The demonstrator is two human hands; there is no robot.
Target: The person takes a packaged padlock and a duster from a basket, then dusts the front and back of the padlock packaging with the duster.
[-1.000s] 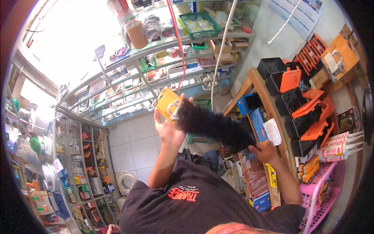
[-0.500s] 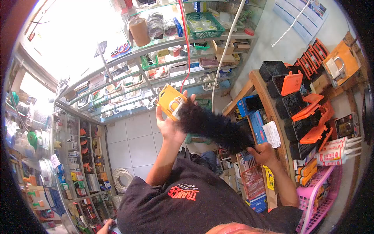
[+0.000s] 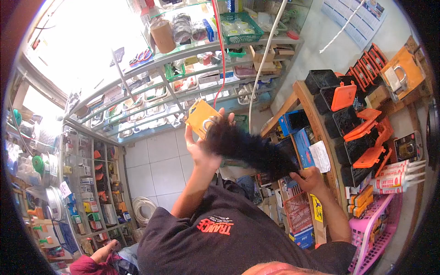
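My left hand (image 3: 204, 153) holds up an orange-yellow card package (image 3: 201, 118) with a padlock on it, the fingers around its edges. My right hand (image 3: 311, 179) is closed on the end of a black fluffy duster (image 3: 250, 149). The duster stretches across to the left hand, and its blurred bristles cover the lower right part of the package.
Glass shelves (image 3: 160, 68) with small trays stand ahead. At right, a wooden rack (image 3: 316, 119) bears black bins with orange lids, sealant tubes (image 3: 392, 178) and a pink basket (image 3: 373, 229). Another person's hand (image 3: 104, 251) and red sleeve show at lower left.
The duster's bristle end has shifted over the package's padlock and covers more of it. At lower left, more of the other person's arm and red sleeve has come into view.
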